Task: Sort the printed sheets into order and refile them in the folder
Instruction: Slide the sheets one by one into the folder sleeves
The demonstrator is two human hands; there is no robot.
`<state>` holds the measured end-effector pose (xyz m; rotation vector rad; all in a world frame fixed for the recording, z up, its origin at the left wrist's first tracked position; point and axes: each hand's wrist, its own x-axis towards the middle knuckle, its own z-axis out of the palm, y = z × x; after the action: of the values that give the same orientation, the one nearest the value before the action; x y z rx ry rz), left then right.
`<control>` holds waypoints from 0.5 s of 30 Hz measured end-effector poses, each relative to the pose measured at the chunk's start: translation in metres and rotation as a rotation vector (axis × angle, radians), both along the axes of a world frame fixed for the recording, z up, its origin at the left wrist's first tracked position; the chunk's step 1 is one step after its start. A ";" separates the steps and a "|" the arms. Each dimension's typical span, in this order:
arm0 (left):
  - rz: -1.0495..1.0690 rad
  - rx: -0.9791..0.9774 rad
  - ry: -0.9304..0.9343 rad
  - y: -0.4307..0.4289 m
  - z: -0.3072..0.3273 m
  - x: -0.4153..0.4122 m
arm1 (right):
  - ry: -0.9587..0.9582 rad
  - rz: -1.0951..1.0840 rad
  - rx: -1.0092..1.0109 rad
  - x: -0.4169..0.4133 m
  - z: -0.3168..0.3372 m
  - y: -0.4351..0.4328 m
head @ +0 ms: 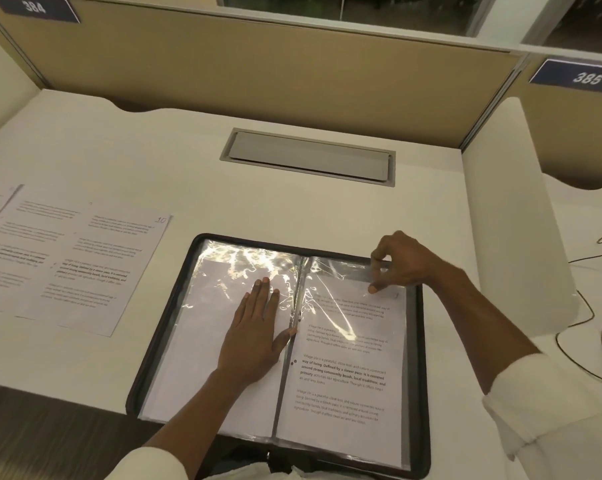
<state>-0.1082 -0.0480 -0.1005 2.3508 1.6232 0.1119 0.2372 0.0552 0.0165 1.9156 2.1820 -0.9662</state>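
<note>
The folder [152,348] lies open on the desk [188,168], its near edge over the desk's front; the loose sheets [85,265] are fanned out well to the folder's left, one marked 10 in its corner.

The left hand [258,327] lies flat, fingers straight and together, pressing the left sleeve [195,323] just beside the folder's spine. The right hand [401,261] is at the folder's far right corner, thumb and fingertips pinching the top edge of the right sleeve [344,306]; I cannot tell whether it pinches film alone or also the sheet [341,375] inside.

The film looks thin, limp and slick, wrinkling under glare; it will likely cling and buckle, so it is best held at the open top edge, with the spine side pinned flat. The paper is light and floppy, probably creasing if pushed from one corner; take it by the top edge and feed it in squarely. The folder itself seems heavy enough to stay put.
</note>
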 end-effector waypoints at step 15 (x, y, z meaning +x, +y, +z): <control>0.135 -0.024 -0.045 -0.005 0.021 0.015 | 0.774 -0.976 0.019 -0.030 -0.066 -0.174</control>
<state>-0.0932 -0.0529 -0.0798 2.2036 1.7507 0.1697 0.2071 -0.1191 -0.0494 3.0352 1.3090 -2.0886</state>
